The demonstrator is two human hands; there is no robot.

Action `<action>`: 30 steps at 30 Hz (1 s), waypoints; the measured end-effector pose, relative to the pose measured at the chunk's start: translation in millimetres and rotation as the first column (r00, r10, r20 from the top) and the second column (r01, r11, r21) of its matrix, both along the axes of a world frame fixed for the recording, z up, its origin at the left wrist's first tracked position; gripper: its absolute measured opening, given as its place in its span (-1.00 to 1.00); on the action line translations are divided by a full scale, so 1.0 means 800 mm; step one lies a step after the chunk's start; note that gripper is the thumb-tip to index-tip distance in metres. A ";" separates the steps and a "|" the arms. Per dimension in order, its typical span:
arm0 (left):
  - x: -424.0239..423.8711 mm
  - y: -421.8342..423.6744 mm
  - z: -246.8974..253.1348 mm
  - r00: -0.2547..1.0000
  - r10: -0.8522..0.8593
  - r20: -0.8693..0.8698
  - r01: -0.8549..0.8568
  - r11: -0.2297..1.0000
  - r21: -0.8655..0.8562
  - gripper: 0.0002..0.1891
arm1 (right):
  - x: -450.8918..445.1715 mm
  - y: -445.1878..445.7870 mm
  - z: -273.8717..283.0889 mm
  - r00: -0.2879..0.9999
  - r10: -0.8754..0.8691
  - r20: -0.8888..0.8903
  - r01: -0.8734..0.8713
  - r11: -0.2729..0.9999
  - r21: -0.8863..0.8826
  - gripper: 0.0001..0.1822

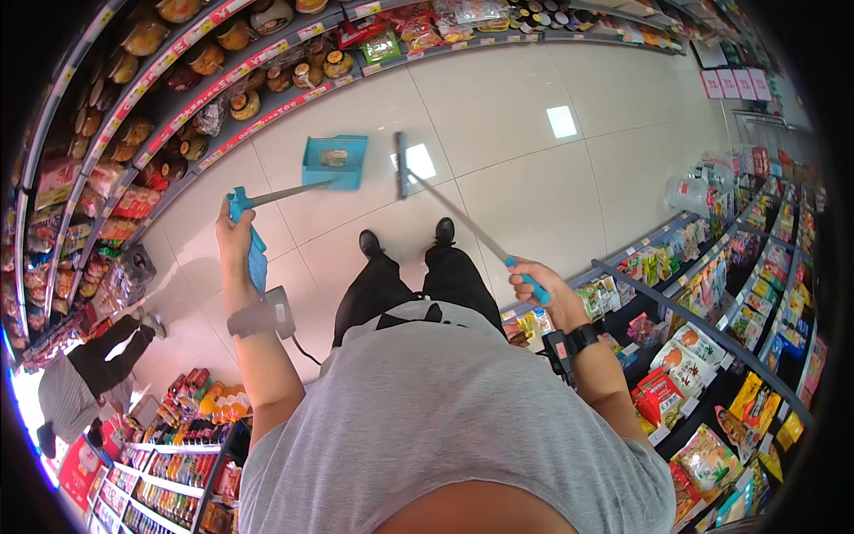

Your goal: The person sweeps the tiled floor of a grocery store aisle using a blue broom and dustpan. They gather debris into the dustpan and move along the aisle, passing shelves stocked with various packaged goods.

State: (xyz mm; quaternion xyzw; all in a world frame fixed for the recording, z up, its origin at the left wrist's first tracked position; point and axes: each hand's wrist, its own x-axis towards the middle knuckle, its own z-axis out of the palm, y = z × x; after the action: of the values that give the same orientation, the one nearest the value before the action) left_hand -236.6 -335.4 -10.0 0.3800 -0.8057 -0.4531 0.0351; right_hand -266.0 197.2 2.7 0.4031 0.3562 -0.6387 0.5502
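My left hand [235,230] is closed around the blue handle of a long-handled dustpan [347,179], and a blue cloth [257,267] hangs just below that grip. The blue pan rests on the tiled floor with a patch of greyish debris [334,157] inside. In my right hand [548,291] is the blue grip of a broom [467,217]. Its grey pole slants away to a narrow dark head [401,165], low over the floor just right of the pan; whether it touches the tiles I cannot tell.
Shelving with round jars [245,105] curves along the left and far side. Packaged snacks fill the shelves [667,360] on the right, with clear plastic bottles [690,192] beyond. Another person [87,374] stands at the lower left near a drinks shelf [175,460]. Pale tiles [520,180] stretch ahead.
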 end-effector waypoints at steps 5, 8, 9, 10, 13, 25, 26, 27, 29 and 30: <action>-0.008 0.013 -0.006 0.999 0.049 -0.022 -0.050 0.998 -0.033 -0.32 | -0.013 -0.020 -0.033 0.987 0.160 -0.026 -0.160 0.987 -0.011 -0.70; -0.025 0.040 0.007 0.998 0.052 0.025 -0.050 0.996 -0.075 -0.31 | -0.035 0.015 -0.058 0.988 0.156 -0.014 -0.156 0.988 0.017 -0.50; -0.028 0.049 0.009 0.998 0.057 0.034 -0.054 0.995 -0.078 -0.31 | -0.046 0.039 -0.062 0.991 0.136 -0.009 -0.136 0.991 0.018 -0.50; -0.034 0.058 0.011 0.998 0.053 0.042 -0.049 0.994 -0.101 -0.30 | -0.059 0.065 -0.063 0.993 0.115 -0.010 -0.115 0.993 0.019 -0.50; -0.053 0.099 0.005 0.994 0.074 0.082 -0.058 0.980 -0.191 -0.28 | -0.099 0.144 -0.041 0.997 0.024 -0.071 -0.019 0.997 0.078 -0.66; -0.106 0.241 -0.013 0.991 0.057 0.117 -0.034 0.980 -0.196 -0.34 | -0.227 0.363 -0.047 0.946 -0.271 -0.176 0.297 0.944 0.143 -0.86; -0.111 0.249 -0.012 0.992 0.054 0.111 -0.035 0.986 -0.166 -0.34 | -0.227 0.360 -0.051 0.944 -0.274 -0.184 0.300 0.946 0.126 -0.87; -0.118 0.260 -0.008 0.992 0.037 0.118 -0.019 0.989 -0.148 -0.35 | -0.228 0.354 -0.050 0.942 -0.276 -0.192 0.300 0.947 0.113 -0.87; -0.131 0.272 -0.003 0.991 0.003 0.133 0.012 0.993 -0.114 -0.36 | -0.240 0.342 -0.054 0.917 -0.390 -0.085 0.392 0.920 0.005 -0.88; -0.137 0.278 -0.002 0.992 -0.034 0.124 0.051 0.990 -0.131 -0.35 | -0.246 0.334 -0.060 0.903 -0.429 -0.030 0.428 0.903 -0.039 -0.88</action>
State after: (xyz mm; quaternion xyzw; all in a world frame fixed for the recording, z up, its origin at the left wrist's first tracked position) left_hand -346.6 -113.3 -11.4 0.3865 -0.8429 -0.3745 0.0018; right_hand -462.7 464.7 -45.4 0.4507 0.2593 -0.7569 0.3960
